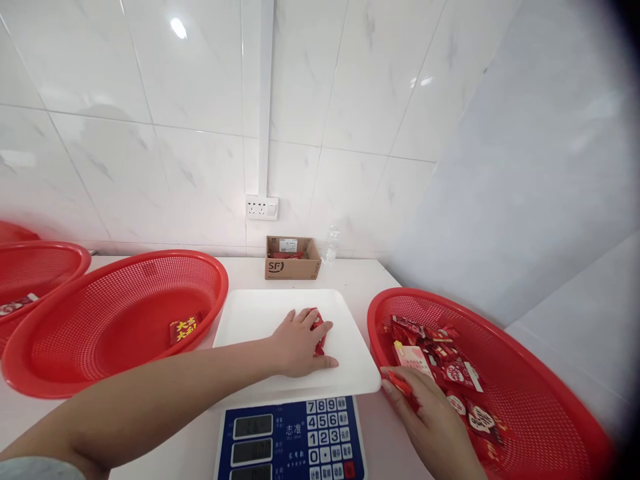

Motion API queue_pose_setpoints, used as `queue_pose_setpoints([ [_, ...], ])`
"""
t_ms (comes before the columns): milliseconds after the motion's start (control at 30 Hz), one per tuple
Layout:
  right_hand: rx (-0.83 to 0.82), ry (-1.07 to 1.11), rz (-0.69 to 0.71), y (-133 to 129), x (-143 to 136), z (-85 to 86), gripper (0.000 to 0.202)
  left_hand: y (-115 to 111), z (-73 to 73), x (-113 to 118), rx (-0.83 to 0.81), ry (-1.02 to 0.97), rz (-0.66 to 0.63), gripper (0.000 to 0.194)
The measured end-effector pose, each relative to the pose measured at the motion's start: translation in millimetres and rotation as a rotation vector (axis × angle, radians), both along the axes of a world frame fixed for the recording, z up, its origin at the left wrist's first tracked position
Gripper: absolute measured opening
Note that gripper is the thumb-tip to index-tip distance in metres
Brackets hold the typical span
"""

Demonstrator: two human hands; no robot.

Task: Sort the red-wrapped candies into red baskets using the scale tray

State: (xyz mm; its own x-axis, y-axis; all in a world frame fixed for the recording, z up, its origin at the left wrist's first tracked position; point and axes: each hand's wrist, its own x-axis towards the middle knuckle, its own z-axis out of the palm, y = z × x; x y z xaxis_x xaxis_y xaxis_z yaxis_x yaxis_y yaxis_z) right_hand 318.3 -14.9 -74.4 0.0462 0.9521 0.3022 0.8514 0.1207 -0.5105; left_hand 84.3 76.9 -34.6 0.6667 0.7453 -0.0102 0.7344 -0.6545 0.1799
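The scene was viewed from head height by a single worn camera, aimed forward and down across the white worktable (363,273). The electronic scale (295,390) was caught close, at lower centre; the tiled wall (200,180) was faced farther off, across the upper frame.
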Motion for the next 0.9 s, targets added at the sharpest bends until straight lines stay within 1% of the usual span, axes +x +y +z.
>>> queue_pose_setpoints([
  [67,0.008,0.000,-0.002,-0.8,-0.8,1.0,0.033,3.0,-1.7,4.6,0.040,0.006,0.015,0.054],
  [133,0.014,0.001,0.000,-1.4,-1.7,2.4,0.033,6.7,-1.7,7.4,0.066,0.016,0.025,0.044],
  [333,0.001,0.008,-0.002,-2.4,-2.5,4.3,0.034,15.6,-2.0,7.4,0.065,0.015,0.090,0.033],
  [400,0.009,0.010,-0.001,-2.6,-2.2,3.5,0.034,18.0,1.5,3.0,0.081,-0.010,0.121,0.029],
  [467,0.017,0.011,0.000,-2.6,-1.9,2.8,0.034,21.6,10.2,-6.6,0.111,-0.045,0.167,0.026],
  [567,0.015,0.010,0.005,-2.2,-1.5,2.9,0.034,29.8,31.9,-34.2,0.173,-0.096,0.277,0.027],
  [667,0.010,0.010,0.009,-1.2,-0.7,2.7,0.035,37.5,54.9,-76.3,0.244,-0.107,0.415,0.031],
  [733,0.007,0.007,0.009,-0.3,0.4,1.4,0.036,39.7,65.1,-108.3,0.289,-0.078,0.505,0.034],
  [800,0.006,-0.001,0.003,0.8,1.6,-0.4,0.036,39.3,68.9,-140.0,0.304,-0.036,0.566,0.037],
  [900,0.019,-0.010,-0.007,2.2,2.9,-2.3,0.036,36.1,64.6,-179.4,0.259,0.044,0.582,0.042],
])
